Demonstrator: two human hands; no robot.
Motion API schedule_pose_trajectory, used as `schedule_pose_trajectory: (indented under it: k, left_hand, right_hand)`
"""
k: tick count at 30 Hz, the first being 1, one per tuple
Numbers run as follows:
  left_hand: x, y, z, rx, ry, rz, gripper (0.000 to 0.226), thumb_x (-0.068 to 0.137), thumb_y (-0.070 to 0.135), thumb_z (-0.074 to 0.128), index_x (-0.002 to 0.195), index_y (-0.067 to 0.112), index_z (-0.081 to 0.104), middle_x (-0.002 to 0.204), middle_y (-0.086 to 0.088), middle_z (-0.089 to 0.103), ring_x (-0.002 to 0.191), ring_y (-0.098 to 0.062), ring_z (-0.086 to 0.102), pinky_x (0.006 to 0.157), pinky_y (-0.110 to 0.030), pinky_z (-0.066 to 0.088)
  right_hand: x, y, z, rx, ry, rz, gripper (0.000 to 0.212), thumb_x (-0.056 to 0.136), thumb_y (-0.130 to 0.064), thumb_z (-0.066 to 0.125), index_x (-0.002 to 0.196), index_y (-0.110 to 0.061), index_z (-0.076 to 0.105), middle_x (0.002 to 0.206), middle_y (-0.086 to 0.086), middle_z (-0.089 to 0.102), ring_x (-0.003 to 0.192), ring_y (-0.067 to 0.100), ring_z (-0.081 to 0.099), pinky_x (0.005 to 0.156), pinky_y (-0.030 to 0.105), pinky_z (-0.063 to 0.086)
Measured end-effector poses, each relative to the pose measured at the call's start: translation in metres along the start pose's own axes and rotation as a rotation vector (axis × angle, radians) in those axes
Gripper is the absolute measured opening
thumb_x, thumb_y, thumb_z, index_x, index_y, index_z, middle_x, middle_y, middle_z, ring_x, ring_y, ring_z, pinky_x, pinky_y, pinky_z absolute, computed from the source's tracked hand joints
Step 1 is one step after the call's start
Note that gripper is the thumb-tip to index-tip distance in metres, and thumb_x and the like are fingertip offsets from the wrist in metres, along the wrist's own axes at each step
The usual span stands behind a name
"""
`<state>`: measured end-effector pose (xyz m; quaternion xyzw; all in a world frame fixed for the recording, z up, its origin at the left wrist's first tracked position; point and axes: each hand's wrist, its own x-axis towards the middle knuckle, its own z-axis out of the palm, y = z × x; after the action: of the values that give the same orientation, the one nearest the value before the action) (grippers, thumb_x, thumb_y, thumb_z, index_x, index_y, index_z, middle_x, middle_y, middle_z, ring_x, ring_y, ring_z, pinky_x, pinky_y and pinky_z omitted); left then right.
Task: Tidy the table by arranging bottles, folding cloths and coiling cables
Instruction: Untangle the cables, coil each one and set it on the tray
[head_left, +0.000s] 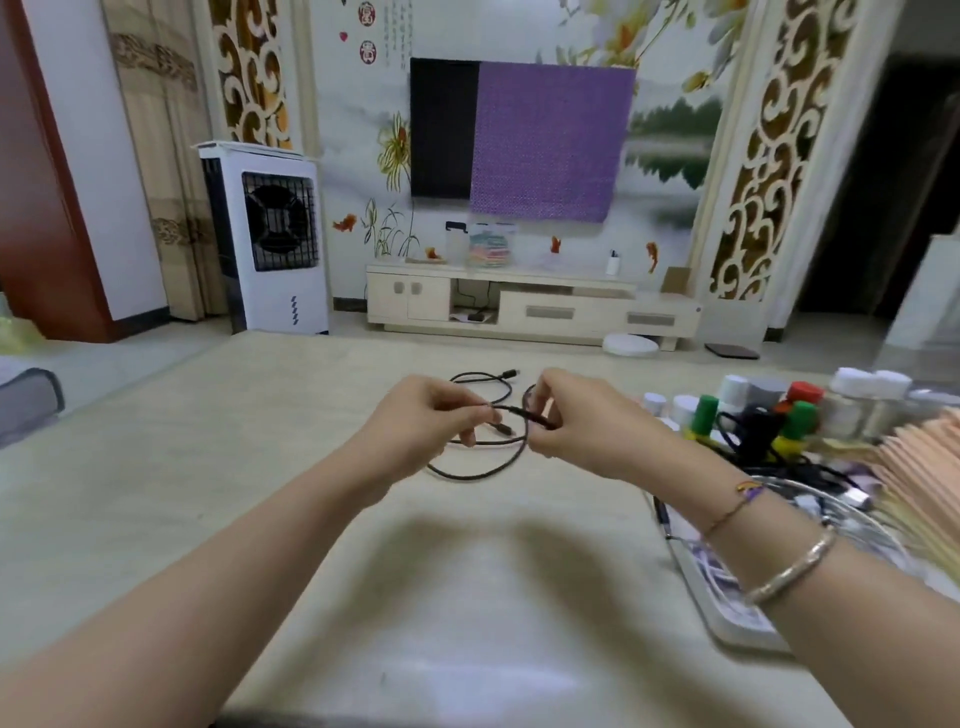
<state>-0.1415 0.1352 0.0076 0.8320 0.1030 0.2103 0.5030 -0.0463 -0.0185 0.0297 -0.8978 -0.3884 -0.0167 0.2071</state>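
Nearest me the bench (156, 519) lies bare; farther out my left hand (415, 421) and right hand (582, 426) each pinch the black cable (470, 474), lifting its middle so loops gather, the rest trailing mid-bench

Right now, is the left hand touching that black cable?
Touching. The head view shows the left hand pinching the black cable between its fingertips, with the right hand pinching it too.

Even, soft indoor light. Diffuse shadow of the arms on the table (467, 571). Pale glare patch at near edge. Wide-angle bowing at borders; right-side bottles (800, 415) blurred.
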Motion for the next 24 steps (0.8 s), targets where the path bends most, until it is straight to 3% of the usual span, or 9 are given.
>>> schedule_pose_trajectory:
  k: [2, 5, 7, 10, 13, 18, 21, 24]
  left_hand:
    - [0.009, 0.020, 0.020, -0.167, 0.013, -0.072, 0.011, 0.088, 0.018, 0.067, 0.089, 0.013, 0.076, 0.057, 0.005, 0.057, 0.055, -0.007, 0.043, 0.042, -0.012, 0.031]
    - [0.017, 0.056, 0.068, -0.465, -0.058, -0.192, 0.015, 0.090, 0.006, 0.061, 0.101, -0.002, 0.069, 0.064, -0.004, 0.052, 0.051, -0.009, 0.037, 0.038, -0.013, 0.028]
    - [0.018, 0.079, 0.108, -0.595, -0.111, -0.263, 0.011, 0.093, -0.001, 0.054, 0.097, 0.001, 0.065, 0.067, -0.006, 0.048, 0.051, -0.009, 0.036, 0.038, -0.014, 0.028]
    - [0.021, 0.100, 0.165, -0.615, -0.124, -0.282, 0.020, 0.093, -0.006, 0.047, 0.088, 0.006, 0.062, 0.067, -0.007, 0.046, 0.052, -0.013, 0.038, 0.043, -0.020, 0.030]
    - [0.027, 0.100, 0.207, -0.584, -0.065, -0.292, 0.021, 0.089, -0.008, 0.046, 0.097, 0.003, 0.062, 0.065, -0.008, 0.049, 0.054, -0.017, 0.040, 0.046, -0.023, 0.030]
    - [0.025, 0.080, 0.234, -0.456, 0.079, -0.324, 0.021, 0.087, -0.005, 0.050, 0.088, 0.012, 0.063, 0.081, -0.005, 0.057, 0.065, -0.013, 0.047, 0.052, -0.023, 0.034]
    - [0.027, 0.078, 0.235, -0.472, 0.104, -0.334, 0.015, 0.085, -0.004, 0.055, 0.092, 0.008, 0.063, 0.077, -0.002, 0.056, 0.062, -0.012, 0.046, 0.052, -0.021, 0.034]
    - [0.030, 0.081, 0.233, -0.533, 0.085, -0.365, 0.012, 0.083, -0.003, 0.052, 0.083, 0.009, 0.051, 0.069, -0.002, 0.042, 0.058, -0.015, 0.035, 0.053, -0.024, 0.030]
  right_hand:
    - [-0.008, 0.024, -0.031, -0.004, 0.015, 0.005, 0.005, 0.087, -0.025, 0.058, 0.089, -0.025, 0.053, 0.082, -0.005, 0.068, 0.076, 0.016, 0.063, 0.065, 0.033, 0.052]
    - [-0.034, 0.067, -0.081, 0.036, 0.079, 0.092, 0.006, 0.093, -0.022, 0.058, 0.091, -0.017, 0.058, 0.078, -0.003, 0.071, 0.053, 0.005, 0.056, 0.045, 0.020, 0.040]
    - [-0.056, 0.098, -0.106, 0.050, 0.148, 0.163, 0.008, 0.093, -0.022, 0.059, 0.090, -0.015, 0.059, 0.074, -0.002, 0.071, 0.046, 0.005, 0.055, 0.042, 0.019, 0.042]
    - [-0.080, 0.145, -0.120, 0.040, 0.238, 0.267, 0.008, 0.092, -0.021, 0.061, 0.087, -0.014, 0.060, 0.071, -0.001, 0.071, 0.054, 0.012, 0.063, 0.049, 0.026, 0.051]
    - [-0.089, 0.183, -0.112, 0.114, 0.284, 0.316, 0.007, 0.091, -0.017, 0.063, 0.086, -0.012, 0.061, 0.069, -0.001, 0.072, 0.064, 0.018, 0.069, 0.055, 0.029, 0.055]
    - [-0.086, 0.215, -0.076, 0.082, 0.221, 0.326, 0.007, 0.090, -0.018, 0.061, 0.083, -0.019, 0.061, 0.085, -0.002, 0.068, 0.070, 0.010, 0.063, 0.059, 0.022, 0.050]
    - [-0.081, 0.223, -0.068, -0.052, 0.192, 0.331, 0.013, 0.089, -0.016, 0.059, 0.079, -0.025, 0.058, 0.088, -0.005, 0.062, 0.081, 0.011, 0.057, 0.069, 0.025, 0.046]
    - [-0.083, 0.223, -0.074, -0.043, 0.215, 0.365, 0.015, 0.083, -0.008, 0.055, 0.088, -0.021, 0.059, 0.092, -0.002, 0.059, 0.083, 0.012, 0.054, 0.063, 0.023, 0.043]
